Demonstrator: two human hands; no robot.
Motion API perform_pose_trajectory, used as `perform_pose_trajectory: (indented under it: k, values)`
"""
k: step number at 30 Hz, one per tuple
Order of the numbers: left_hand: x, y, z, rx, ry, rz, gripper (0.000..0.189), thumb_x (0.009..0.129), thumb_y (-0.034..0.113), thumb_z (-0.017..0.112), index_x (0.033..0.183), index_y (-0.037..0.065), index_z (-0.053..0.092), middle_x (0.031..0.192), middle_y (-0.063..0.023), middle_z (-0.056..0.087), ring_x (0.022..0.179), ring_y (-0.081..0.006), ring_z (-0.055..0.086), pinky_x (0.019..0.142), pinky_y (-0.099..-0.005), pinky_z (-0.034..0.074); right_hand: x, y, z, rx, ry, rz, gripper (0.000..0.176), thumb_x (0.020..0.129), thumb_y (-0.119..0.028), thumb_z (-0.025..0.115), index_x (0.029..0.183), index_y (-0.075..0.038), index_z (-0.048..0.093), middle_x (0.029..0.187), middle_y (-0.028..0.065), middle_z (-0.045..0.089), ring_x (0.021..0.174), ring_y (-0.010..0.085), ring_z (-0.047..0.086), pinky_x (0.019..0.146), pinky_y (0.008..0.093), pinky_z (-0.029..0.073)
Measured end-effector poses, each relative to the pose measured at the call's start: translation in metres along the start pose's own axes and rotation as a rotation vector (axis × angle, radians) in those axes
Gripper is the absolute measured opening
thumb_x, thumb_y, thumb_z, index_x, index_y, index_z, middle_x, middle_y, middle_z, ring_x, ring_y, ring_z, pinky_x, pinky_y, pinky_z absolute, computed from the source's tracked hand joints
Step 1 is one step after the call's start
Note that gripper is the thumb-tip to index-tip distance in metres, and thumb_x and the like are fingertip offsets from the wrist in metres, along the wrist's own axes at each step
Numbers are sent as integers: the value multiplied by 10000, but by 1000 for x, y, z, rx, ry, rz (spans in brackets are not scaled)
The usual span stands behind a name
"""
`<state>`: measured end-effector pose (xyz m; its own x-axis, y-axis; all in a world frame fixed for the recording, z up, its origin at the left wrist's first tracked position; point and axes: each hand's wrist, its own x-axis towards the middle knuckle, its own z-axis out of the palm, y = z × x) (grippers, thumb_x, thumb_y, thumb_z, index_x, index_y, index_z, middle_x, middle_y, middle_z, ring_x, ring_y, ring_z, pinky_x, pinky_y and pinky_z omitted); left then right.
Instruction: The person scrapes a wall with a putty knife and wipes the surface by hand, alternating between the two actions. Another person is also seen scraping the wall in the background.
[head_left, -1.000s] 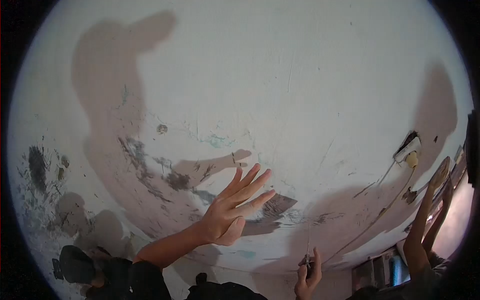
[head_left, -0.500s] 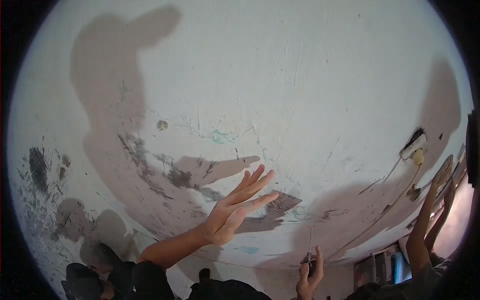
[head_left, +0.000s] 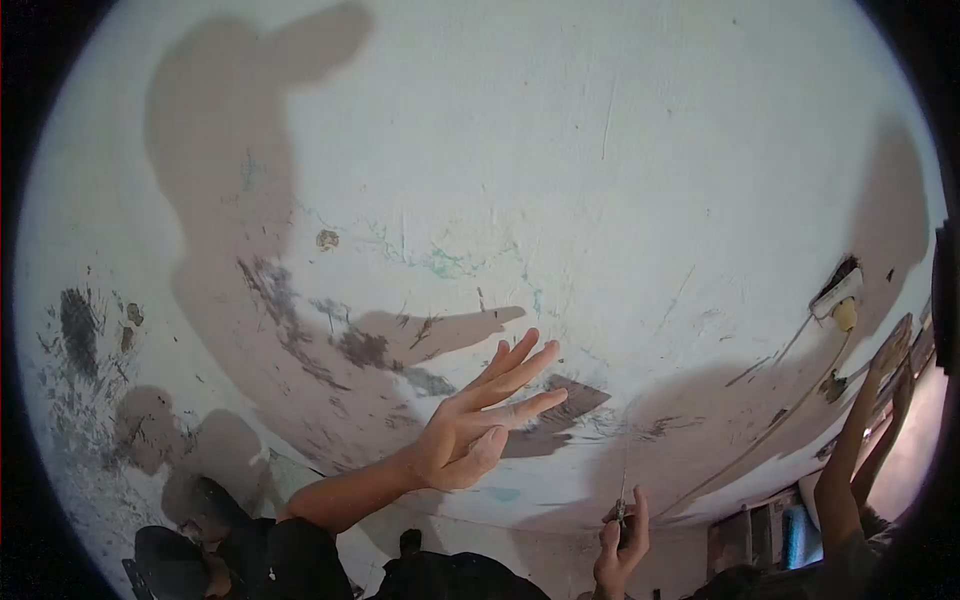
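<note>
My left hand point(head_left: 485, 420) reaches up in front of the marked white wall point(head_left: 600, 200). Its fingers are spread, the thumb is folded toward the palm, and it holds nothing. At the lower edge, my right hand point(head_left: 622, 560) is closed around the dark handle of a thin hand tool point(head_left: 625, 470). The tool points upward and shows as a narrow line against the wall; its exact kind cannot be made out. A dark pointed shape point(head_left: 580, 400) lies on the wall just beyond my left fingertips.
Dark scuffs point(head_left: 365, 348) and flaked greenish paint point(head_left: 445, 262) mark the wall. A socket with a yellowish plug point(head_left: 845, 314) and hanging cord is at right. Another person's raised arms point(head_left: 845, 450) are at far right. Someone with dark hair point(head_left: 170, 560) is at lower left.
The view has shifted slightly, so wall marks sit a little differently. My left thumb has folded inward toward the palm. My right hand keeps its grip on the tool.
</note>
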<state>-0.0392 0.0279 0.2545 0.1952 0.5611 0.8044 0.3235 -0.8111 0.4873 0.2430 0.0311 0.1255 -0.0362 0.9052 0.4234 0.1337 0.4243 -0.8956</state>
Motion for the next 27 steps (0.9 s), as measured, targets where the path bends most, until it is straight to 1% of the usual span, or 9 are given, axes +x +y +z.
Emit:
perform_pose_trajectory:
  k: [4,8,11,13,16,21,24,26,27]
  values:
    - [-2,-1,-2,38,-22,-16,497,940,158,288,1351,33,539,1555,-193,259,1467,-398,112,1158,-578,-1,0,11,1,21,15,-41,571,951,-259,577,1416,28,411,864,53,549,663,76,485,554,225,382]
    - [-3,3,-6,7,-2,-31,509,873,70,389,1359,51,537,1553,-188,269,1464,-393,137,1162,-580,57,5,7,-1,45,-52,-59,574,948,-249,578,1417,31,404,879,46,536,693,98,508,588,231,409]
    - [-9,9,-5,56,47,14,514,831,35,458,1332,60,565,1511,-179,346,1442,-384,219,1159,-558,151,17,-5,4,-34,-36,-198,522,908,-176,614,1354,52,469,875,85,582,713,148,566,616,257,441]
    - [-9,11,-5,95,83,66,504,817,28,490,1310,66,587,1473,-172,413,1422,-375,287,1157,-537,219,32,-21,3,-326,-184,-492,435,821,-79,679,1226,44,579,889,146,638,738,221,620,648,284,472]
    - [-7,15,-4,458,-32,429,397,868,206,612,1242,73,634,1289,-112,596,1277,-281,503,1066,-448,427,53,-44,9,-328,-272,-611,405,712,-12,757,1103,13,653,906,173,669,760,258,648,657,312,497]
    - [11,26,11,547,-253,292,422,850,301,672,1206,78,647,1274,-99,601,1250,-239,526,1078,-429,419,81,-93,9,-368,-378,-843,437,648,0,819,1062,-25,683,907,131,678,777,252,657,636,351,519]
    - [6,5,16,736,-257,432,526,867,380,669,1314,118,581,1168,-33,641,1142,-194,578,1011,-371,460,80,-111,9,-299,-346,-903,404,663,-27,818,1049,-46,697,902,114,686,774,234,657,607,352,511]
    - [6,2,17,682,-180,471,322,806,239,678,1075,63,665,912,-25,607,906,-157,588,820,-318,472,82,-121,7,-256,-352,-928,362,693,-60,809,1040,-61,706,895,108,690,769,227,658,592,343,502]
    - [8,3,16,684,-175,474,322,806,239,678,1075,63,665,912,-25,607,906,-157,588,820,-318,472,86,-128,5,-178,-407,-1003,310,744,-121,775,1044,-72,711,880,100,692,751,206,651,618,333,497]
